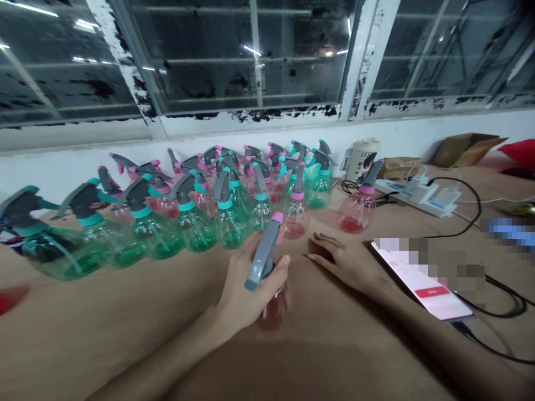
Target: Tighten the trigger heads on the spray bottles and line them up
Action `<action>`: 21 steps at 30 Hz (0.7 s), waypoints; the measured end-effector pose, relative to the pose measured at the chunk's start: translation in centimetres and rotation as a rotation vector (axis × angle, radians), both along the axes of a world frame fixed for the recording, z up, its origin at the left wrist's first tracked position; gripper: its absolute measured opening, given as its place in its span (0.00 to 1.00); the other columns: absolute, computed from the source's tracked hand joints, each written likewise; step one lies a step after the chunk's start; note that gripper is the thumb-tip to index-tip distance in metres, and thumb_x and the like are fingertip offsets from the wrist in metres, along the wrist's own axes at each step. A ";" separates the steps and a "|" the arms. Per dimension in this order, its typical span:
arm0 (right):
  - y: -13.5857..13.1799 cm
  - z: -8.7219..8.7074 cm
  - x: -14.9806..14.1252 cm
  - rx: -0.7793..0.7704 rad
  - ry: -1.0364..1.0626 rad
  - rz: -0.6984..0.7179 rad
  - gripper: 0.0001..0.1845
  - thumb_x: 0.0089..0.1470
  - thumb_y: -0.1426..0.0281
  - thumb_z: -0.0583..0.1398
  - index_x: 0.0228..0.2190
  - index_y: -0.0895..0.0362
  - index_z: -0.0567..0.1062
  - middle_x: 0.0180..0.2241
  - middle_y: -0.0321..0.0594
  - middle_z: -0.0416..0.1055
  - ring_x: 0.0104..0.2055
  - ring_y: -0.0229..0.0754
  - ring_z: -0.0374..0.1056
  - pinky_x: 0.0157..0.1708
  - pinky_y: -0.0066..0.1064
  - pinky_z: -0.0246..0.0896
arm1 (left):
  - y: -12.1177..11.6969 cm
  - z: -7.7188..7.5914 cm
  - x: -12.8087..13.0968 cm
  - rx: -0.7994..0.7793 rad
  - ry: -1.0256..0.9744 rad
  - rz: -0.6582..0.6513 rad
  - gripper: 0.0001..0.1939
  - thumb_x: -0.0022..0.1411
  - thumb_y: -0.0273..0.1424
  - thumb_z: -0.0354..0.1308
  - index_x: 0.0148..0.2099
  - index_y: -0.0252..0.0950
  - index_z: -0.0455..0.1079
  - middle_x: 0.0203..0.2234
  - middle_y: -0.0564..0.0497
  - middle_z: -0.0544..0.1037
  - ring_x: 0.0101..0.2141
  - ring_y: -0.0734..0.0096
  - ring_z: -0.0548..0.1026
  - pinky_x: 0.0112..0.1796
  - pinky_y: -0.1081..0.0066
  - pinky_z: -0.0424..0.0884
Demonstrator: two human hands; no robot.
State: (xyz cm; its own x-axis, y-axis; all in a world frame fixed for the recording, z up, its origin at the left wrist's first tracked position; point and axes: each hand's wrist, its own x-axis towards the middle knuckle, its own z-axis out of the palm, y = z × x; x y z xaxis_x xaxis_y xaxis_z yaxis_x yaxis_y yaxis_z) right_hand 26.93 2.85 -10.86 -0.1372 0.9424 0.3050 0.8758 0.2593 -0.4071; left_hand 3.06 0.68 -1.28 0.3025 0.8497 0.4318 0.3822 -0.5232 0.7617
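My left hand [246, 292] is closed round the neck of a pink spray bottle [273, 309] that stands on the wooden table [125, 328]; its grey trigger head sticks up above my fingers. My right hand [346, 262] lies flat on the table just to the right, fingers stretched out and holding nothing. Behind both hands stand several green [194, 225] and pink spray bottles [295, 217] in rows along the wall. One pink bottle [355, 211] stands apart to the right.
A phone [422, 278] with a cable lies right of my right hand. A white power strip [418, 195] with plugs and black cables, a white jug [361, 159] and a cardboard box [463, 147] sit at the back right. Windows run above the wall.
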 end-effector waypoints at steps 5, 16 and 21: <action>-0.1 0.1 0.0 0.002 0.012 -0.005 0.30 0.56 0.53 0.52 0.54 0.57 0.66 0.57 0.46 0.62 0.59 0.49 0.56 0.58 0.44 0.52 | 0.3 -0.1 0.0 0.043 0.065 0.017 0.08 0.56 0.34 0.55 0.39 0.40 0.67 0.19 0.56 0.67 0.23 0.68 0.70 0.23 0.69 0.67; 0.1 -0.3 0.1 0.001 0.041 0.003 0.30 0.56 0.54 0.53 0.55 0.56 0.64 0.58 0.46 0.61 0.60 0.49 0.55 0.59 0.45 0.52 | 0.2 0.7 0.3 0.012 0.056 -0.027 0.05 0.55 0.32 0.55 0.35 0.38 0.64 0.26 0.53 0.72 0.22 0.72 0.69 0.25 0.70 0.67; 0.0 0.0 0.1 -0.015 -0.001 0.014 0.28 0.56 0.54 0.52 0.53 0.57 0.67 0.58 0.46 0.61 0.60 0.48 0.55 0.59 0.44 0.51 | 0.2 0.8 0.1 -0.011 0.075 -0.044 0.03 0.55 0.32 0.54 0.31 0.39 0.63 0.21 0.56 0.68 0.22 0.72 0.68 0.25 0.70 0.67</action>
